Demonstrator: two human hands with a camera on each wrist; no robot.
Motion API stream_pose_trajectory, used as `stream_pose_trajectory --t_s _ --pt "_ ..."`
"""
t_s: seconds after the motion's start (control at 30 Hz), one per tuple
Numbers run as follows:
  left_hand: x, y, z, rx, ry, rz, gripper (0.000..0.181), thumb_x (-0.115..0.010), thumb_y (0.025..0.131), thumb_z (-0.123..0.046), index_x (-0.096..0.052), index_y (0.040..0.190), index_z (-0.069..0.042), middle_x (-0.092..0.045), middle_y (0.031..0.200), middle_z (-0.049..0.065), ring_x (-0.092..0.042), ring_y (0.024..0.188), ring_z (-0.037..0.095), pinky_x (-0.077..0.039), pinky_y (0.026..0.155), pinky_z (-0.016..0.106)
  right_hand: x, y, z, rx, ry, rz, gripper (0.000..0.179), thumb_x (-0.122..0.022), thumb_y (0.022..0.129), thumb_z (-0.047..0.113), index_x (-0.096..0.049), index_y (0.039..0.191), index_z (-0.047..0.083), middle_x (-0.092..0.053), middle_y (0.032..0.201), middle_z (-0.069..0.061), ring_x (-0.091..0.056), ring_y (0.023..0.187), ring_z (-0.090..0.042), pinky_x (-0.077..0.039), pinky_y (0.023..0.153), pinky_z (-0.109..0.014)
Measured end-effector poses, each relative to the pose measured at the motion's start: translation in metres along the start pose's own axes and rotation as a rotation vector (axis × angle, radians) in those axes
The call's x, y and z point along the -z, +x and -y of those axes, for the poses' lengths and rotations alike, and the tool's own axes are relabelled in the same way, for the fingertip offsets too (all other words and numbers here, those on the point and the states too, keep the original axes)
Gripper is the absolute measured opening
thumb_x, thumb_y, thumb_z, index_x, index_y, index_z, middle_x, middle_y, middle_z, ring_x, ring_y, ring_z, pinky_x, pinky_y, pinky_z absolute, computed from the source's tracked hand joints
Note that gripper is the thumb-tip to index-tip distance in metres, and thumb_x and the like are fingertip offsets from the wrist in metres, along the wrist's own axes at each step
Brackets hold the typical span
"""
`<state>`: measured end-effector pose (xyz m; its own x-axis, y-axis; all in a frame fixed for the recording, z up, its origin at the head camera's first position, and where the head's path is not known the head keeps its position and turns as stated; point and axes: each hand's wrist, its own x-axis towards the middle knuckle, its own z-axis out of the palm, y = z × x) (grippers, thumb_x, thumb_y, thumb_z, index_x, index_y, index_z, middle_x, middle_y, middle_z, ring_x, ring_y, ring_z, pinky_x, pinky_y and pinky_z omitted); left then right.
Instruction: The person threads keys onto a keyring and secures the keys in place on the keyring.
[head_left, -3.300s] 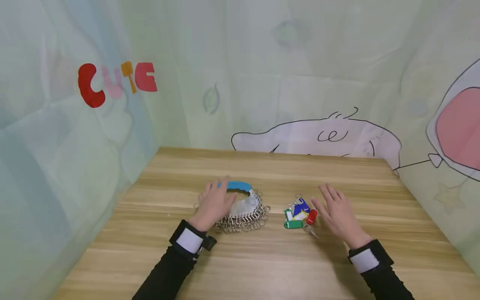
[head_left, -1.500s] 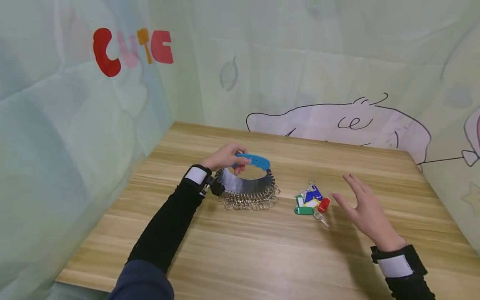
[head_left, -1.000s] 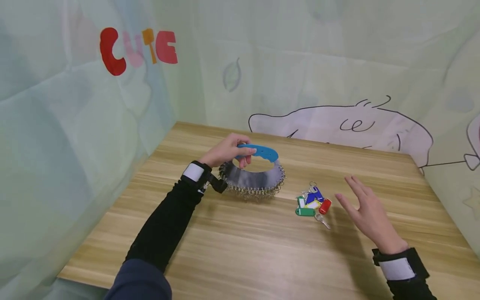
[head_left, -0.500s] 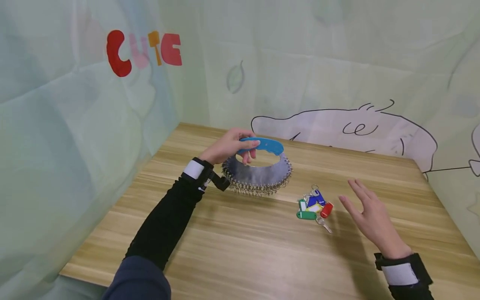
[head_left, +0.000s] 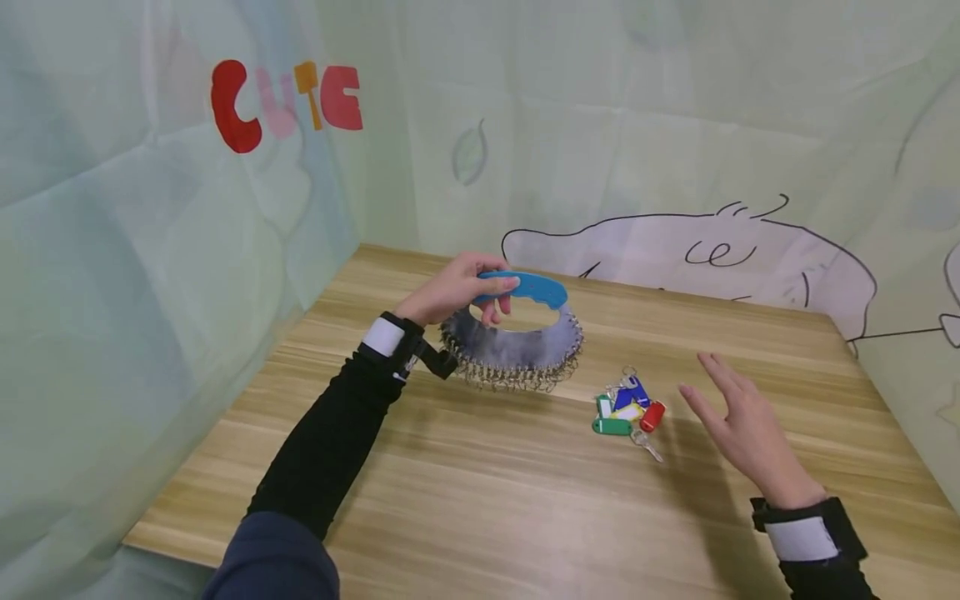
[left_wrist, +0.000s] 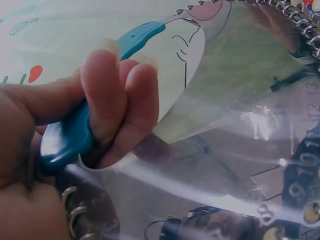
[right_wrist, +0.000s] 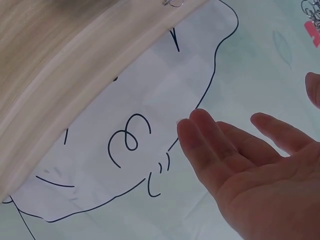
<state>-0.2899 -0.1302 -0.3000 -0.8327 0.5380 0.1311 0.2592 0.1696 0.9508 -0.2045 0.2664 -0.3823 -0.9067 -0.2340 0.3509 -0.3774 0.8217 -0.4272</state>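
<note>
My left hand [head_left: 450,292] grips the blue handle [head_left: 538,289] of a key holder, its fingers curled through the opening below. The holder's curved, shiny metal plate [head_left: 521,347] is fringed with small split rings and hangs tilted over the table. In the left wrist view, numbers run along the edge of the plate [left_wrist: 225,135]. My right hand [head_left: 757,442] is held with fingers extended, holding nothing, to the right of a small pile of tagged keys. The pile has a red tag [head_left: 652,416], a blue tag [head_left: 632,393], green tags [head_left: 612,427] and a loose-lying key [head_left: 647,447].
The wooden table [head_left: 487,500] spreads under both hands. Printed cloth walls [head_left: 637,125] stand along its back and sides. A black camera mount [head_left: 438,360] juts from the left wrist, close to the key holder's rings.
My left hand has closed round the blue handle and raised the key holder off the table, away from me. The right hand still hovers by the keys. Little differs over the last half second.
</note>
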Motion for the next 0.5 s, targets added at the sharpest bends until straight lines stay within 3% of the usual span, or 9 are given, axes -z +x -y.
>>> stream_pose_trajectory --t_s 0.13,0.33,0.5 --pt "-0.0006 0.0003 -0.0049 -0.005 0.007 -0.006 0.018 -0.054 0.098 -0.018 -0.059 0.093 -0.001 -0.065 0.075 0.011 -0.061 0.054 0.018 -0.058 0.063 0.039 0.0007 0.0024 0.0 0.015 0.003 0.003 0.062 -0.058 0.096 0.033 -0.039 0.145 0.001 -0.04 0.144 -0.033 -0.042 0.125 -0.054 -0.034 0.096 -0.07" --pt "-0.0014 0.0 -0.0083 0.007 0.006 -0.005 0.02 -0.054 0.098 -0.019 -0.058 0.094 0.001 -0.065 0.075 0.011 -0.06 0.051 0.017 -0.057 0.062 0.038 -0.0002 0.005 0.0006 0.032 -0.016 0.001 0.061 -0.057 0.096 0.032 -0.037 0.145 0.001 -0.054 0.13 -0.034 -0.058 0.105 -0.05 -0.044 0.084 -0.066" --pt "-0.003 -0.0015 -0.0102 0.002 0.016 0.002 0.023 -0.054 0.098 -0.019 -0.058 0.098 0.004 -0.065 0.075 0.011 -0.059 0.05 0.017 -0.057 0.062 0.038 -0.0004 0.0074 0.0015 0.041 -0.004 0.029 0.06 -0.056 0.097 0.031 -0.037 0.144 -0.001 -0.054 0.13 -0.033 -0.062 0.101 -0.05 -0.048 0.081 -0.063"
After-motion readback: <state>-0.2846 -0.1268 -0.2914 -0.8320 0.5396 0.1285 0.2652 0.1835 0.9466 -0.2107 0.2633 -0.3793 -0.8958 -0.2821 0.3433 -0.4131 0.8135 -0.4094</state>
